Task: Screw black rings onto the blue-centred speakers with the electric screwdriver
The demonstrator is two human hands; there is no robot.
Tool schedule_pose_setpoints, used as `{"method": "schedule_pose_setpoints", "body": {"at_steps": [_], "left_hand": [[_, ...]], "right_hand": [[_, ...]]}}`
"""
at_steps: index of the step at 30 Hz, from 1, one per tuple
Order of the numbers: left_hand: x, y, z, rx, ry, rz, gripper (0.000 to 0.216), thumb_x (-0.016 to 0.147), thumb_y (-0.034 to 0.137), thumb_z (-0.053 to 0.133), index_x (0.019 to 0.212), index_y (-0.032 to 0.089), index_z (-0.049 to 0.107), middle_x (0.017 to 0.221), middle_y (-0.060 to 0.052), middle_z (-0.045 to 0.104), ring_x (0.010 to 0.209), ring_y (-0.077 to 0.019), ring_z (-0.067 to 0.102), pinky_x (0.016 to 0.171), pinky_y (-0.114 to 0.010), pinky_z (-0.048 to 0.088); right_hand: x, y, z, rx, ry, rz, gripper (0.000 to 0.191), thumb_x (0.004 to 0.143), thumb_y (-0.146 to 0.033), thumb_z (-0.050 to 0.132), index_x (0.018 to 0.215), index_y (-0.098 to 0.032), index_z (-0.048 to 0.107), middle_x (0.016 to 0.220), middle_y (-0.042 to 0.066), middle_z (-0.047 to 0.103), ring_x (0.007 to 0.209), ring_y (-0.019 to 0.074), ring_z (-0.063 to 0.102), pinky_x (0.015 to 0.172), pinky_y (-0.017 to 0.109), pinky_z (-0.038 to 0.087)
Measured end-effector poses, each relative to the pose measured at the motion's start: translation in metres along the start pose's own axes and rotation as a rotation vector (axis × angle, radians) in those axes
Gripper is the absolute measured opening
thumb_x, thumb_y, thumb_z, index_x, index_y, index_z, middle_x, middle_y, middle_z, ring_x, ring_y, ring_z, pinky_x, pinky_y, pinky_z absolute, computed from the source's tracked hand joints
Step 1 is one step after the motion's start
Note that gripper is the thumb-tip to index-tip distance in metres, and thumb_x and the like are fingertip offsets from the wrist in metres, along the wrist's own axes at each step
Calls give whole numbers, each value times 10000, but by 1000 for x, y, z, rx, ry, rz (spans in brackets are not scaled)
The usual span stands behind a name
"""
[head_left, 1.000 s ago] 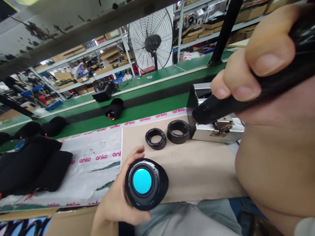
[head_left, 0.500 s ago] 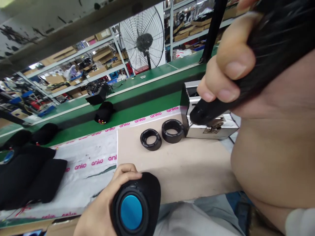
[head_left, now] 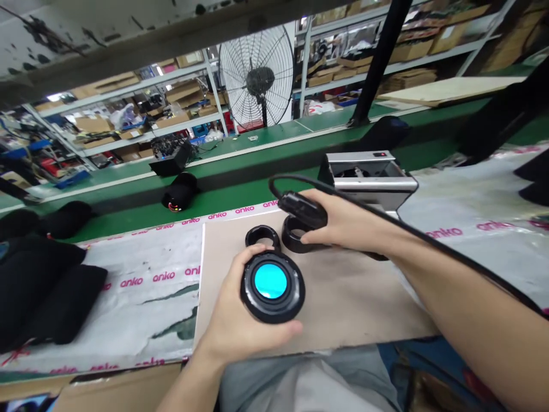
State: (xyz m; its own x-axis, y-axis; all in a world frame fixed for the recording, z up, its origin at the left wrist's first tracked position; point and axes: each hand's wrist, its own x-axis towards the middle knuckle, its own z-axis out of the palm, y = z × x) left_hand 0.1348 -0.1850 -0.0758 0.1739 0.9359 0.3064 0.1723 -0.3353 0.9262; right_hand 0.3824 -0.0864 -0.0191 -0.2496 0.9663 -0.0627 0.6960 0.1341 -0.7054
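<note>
My left hand [head_left: 244,315] grips a black round speaker [head_left: 295,292] whose blue shiny disc faces up at me. In my right hand [head_left: 330,217] is a black corded electric screwdriver [head_left: 302,209]; its cable loops up and back over the forearm, and its working tip does not show. Just beyond the speaker lies a black plastic ring [head_left: 261,232], partly covered by it. A second black ring [head_left: 294,240] sits under my right hand, partly hidden by screwdriver and thumb; I cannot tell whether they touch it.
A silver metal box [head_left: 373,183] with a red light stands behind my right hand. Brown board [head_left: 343,303] covers the bench front. Black speaker bodies [head_left: 72,309] with wires lie at left, another [head_left: 180,191] on the green surface. A fan [head_left: 259,80] stands beyond.
My right hand has moved away from close to the camera, down to the rings, with the screwdriver. My left hand has raised the speaker forward and right, tipping its disc upward.
</note>
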Motion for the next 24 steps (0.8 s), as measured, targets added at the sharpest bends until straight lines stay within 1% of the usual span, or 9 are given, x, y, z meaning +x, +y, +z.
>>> {"method": "schedule_pose_setpoints", "body": {"at_steps": [3, 8, 12, 14, 16, 17, 19, 22, 24], "left_hand": [[0, -4, 10, 21, 0, 64, 969, 587, 291, 1071, 1424, 311, 584, 1408, -71, 743, 1293, -332, 764, 1075, -441, 636], [-6, -12, 13, 61, -12, 190, 986, 626, 344, 1058, 1469, 327, 547, 1461, -87, 683, 1392, -363, 696, 1167, -502, 571], [-6, -15, 13, 45, -20, 181, 980, 647, 372, 1053, 1475, 319, 531, 1463, -101, 661, 1402, -374, 679, 1172, -519, 562], [-5, -15, 14, 40, -24, 166, 977, 656, 387, 1052, 1474, 303, 524, 1468, -118, 654, 1424, -387, 663, 1182, -535, 555], [-4, -14, 14, 29, -35, 161, 987, 647, 395, 1053, 1466, 280, 515, 1480, -141, 646, 1452, -409, 641, 1202, -562, 540], [-3, -12, 13, 18, -45, 148, 989, 640, 392, 1054, 1457, 268, 511, 1484, -152, 646, 1459, -418, 635, 1213, -578, 531], [-1, -7, 12, -17, -63, 65, 976, 640, 371, 1045, 1440, 250, 500, 1475, -161, 661, 1434, -424, 654, 1216, -609, 528], [1, 4, 10, -85, -81, -116, 957, 635, 323, 1040, 1431, 248, 513, 1459, -149, 690, 1360, -414, 704, 1186, -618, 560], [0, 11, 10, -109, -85, -164, 947, 602, 323, 1059, 1409, 262, 568, 1430, -128, 714, 1384, -441, 685, 1179, -616, 570]], "right_hand": [[4, 11, 14, -97, -1, -52, 836, 760, -233, 798, 1563, -311, 580, 1241, 32, 756, 851, 169, 725, 609, 208, 475], [7, 17, 28, -211, 3, -18, 731, 786, -261, 742, 1508, -285, 628, 936, 31, 763, 762, 215, 686, 579, 237, 366], [9, 12, 31, -241, 49, 13, 651, 764, -219, 763, 1405, -291, 675, 1130, 41, 782, 869, 235, 721, 606, 234, 376], [3, 3, 23, -204, 76, 39, 659, 770, -288, 791, 1413, -281, 646, 1102, 43, 779, 731, 195, 696, 548, 236, 394], [-12, -9, 10, -124, 92, 51, 688, 758, -447, 825, 1390, -271, 618, 953, 20, 762, 546, 157, 613, 462, 253, 409], [-21, -16, 3, -74, 89, 35, 715, 731, -543, 844, 1355, -275, 619, 898, 5, 748, 517, 157, 603, 446, 266, 441], [-41, -31, -9, 0, 99, -69, 735, 645, -675, 887, 1232, -293, 665, 869, -5, 737, 624, 180, 664, 506, 268, 519], [-63, -49, -11, 5, 35, -264, 694, 654, -594, 943, 1274, -382, 711, 1040, -25, 782, 815, 209, 735, 600, 267, 567], [-68, -57, -3, -56, -51, -314, 710, 704, -536, 922, 1367, -441, 687, 1163, -37, 790, 880, 234, 768, 626, 289, 571]]}}
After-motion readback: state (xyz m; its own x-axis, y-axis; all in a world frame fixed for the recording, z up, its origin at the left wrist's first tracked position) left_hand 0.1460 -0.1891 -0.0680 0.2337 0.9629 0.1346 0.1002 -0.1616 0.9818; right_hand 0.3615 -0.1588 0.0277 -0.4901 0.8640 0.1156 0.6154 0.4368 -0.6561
